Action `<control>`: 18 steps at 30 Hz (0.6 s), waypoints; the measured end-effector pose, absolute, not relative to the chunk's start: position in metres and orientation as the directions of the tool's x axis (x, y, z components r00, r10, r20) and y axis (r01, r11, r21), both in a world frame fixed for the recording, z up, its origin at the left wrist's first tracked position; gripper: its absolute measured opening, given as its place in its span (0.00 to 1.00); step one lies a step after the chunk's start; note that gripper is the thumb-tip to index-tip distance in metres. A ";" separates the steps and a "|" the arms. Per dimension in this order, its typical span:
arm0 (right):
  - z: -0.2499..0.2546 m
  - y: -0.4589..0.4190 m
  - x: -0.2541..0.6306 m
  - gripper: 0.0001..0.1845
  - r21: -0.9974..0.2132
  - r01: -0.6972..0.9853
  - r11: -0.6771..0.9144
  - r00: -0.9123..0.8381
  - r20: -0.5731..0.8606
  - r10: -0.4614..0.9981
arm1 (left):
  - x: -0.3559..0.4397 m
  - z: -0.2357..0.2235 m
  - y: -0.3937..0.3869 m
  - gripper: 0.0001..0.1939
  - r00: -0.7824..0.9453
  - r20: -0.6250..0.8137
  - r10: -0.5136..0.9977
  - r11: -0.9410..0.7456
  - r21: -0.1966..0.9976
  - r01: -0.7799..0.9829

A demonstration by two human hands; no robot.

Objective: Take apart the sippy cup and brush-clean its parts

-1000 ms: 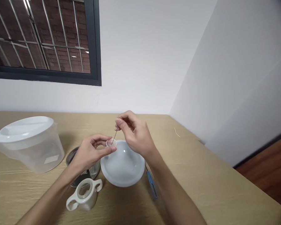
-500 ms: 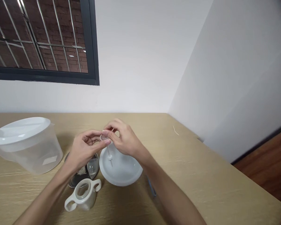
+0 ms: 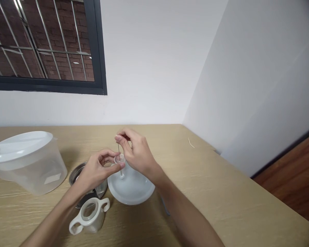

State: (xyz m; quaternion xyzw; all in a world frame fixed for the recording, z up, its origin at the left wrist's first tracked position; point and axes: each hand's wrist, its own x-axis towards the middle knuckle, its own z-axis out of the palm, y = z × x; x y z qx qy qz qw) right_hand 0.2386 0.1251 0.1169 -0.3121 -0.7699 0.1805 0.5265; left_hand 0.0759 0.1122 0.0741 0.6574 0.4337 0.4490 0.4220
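Left hand (image 3: 98,170), thumb and fingertips pinched together on a small clear ring (image 3: 119,160), held just above the white bowl (image 3: 132,187). Right hand (image 3: 136,154), just beyond and touching the left fingertips, thumb and forefinger clamped on the top of a thin brush (image 3: 119,160); wire upright, threaded down through the ring, white tip hanging just above the bowl's inside. Nearest on the table (image 3: 221,202): white two-handled collar (image 3: 90,215), standing near the front edge, below the left wrist. Just behind it, a round metal dish (image 3: 78,170) with a clear piece inside, partly hidden by the left hand, touching or almost touching the bowl's left rim; cannot tell which. Blue-handled tool (image 3: 164,205) just right of the bowl, mostly hidden under the right forearm. Farther left, a clear jug (image 3: 31,164) with a white lid. Far right, near the wall, a thin pale sliver (image 3: 191,143). Beyond, a barred window (image 3: 45,44) over brick.
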 end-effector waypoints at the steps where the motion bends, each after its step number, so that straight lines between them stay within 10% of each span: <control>1: 0.117 0.124 0.239 0.10 -0.609 0.278 0.743 -0.234 0.707 0.667 | 0.077 0.075 0.111 0.14 0.223 0.228 0.948 -0.274 0.941 0.198; 18: 0.162 0.093 0.297 0.06 -0.529 0.207 0.823 0.335 0.829 0.449 | 0.076 0.062 0.112 0.22 0.226 0.175 0.958 -0.259 0.869 0.422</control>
